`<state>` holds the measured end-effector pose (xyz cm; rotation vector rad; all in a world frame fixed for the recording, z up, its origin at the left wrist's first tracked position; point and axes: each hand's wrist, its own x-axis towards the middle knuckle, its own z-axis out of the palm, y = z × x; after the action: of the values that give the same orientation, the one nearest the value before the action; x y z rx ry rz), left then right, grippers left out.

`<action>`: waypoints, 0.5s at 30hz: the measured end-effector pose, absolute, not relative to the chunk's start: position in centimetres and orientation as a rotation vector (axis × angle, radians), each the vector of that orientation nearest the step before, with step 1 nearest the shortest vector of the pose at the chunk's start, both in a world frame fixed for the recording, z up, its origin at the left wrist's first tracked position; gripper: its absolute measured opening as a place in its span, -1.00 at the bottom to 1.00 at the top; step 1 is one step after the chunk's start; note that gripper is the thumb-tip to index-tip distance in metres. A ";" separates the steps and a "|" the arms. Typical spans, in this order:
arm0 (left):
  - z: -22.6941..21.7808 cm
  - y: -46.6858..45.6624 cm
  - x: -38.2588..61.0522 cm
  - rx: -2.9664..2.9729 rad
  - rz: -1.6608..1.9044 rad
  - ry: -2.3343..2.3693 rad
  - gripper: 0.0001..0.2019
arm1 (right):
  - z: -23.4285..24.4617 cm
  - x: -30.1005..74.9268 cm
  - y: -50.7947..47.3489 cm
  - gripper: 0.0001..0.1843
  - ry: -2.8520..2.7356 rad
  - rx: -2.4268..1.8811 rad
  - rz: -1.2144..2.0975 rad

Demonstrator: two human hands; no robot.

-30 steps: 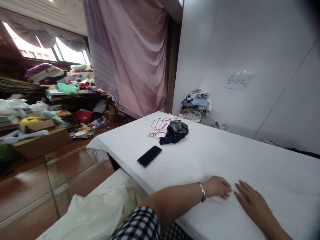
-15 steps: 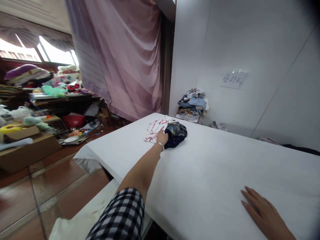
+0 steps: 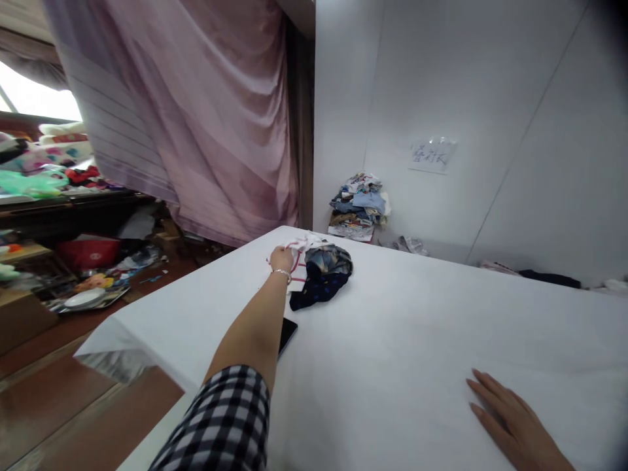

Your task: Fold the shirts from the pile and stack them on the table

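Observation:
My left hand reaches to the far left part of the white-covered table. Its fingers are closed on a white garment with red stripes, which lies crumpled. Right against that garment sits a bunched dark garment, navy with small spots and a grey-brown patterned section on top. At the near right my right hand rests flat on the cloth with its fingers stretched out, holding nothing. Partly hidden behind my left forearm is a flat dark object, perhaps a phone.
A tall pile of folded clothes stands beyond the table by the grey wall, below a taped paper sign. A pink curtain hangs behind. Clutter and a red bag lie on the left.
The view has swung to the right. My left hand has shifted from between the garments onto the white striped one and gripped it. The dark flat object has come into view. My right hand stays flat.

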<state>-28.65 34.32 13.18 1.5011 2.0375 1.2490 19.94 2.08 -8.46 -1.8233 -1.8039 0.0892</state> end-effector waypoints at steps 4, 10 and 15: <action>19.0 34.0 -22.5 1.656 1.444 1.750 -0.73 | -8.6 20.2 2.1 -0.47 -1.818 -1.822 0.067; 17.2 24.9 -7.9 2.204 1.159 0.909 -0.86 | -6.8 19.5 2.5 -0.51 -1.859 -1.885 0.074; 8.8 13.5 -0.2 2.375 0.620 0.450 -0.88 | -3.5 16.9 1.9 -0.41 -1.754 -1.934 0.091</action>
<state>-0.19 13.47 8.77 2.3747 0.4500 0.6200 16.93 1.87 -3.49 -1.9345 -1.7544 0.0913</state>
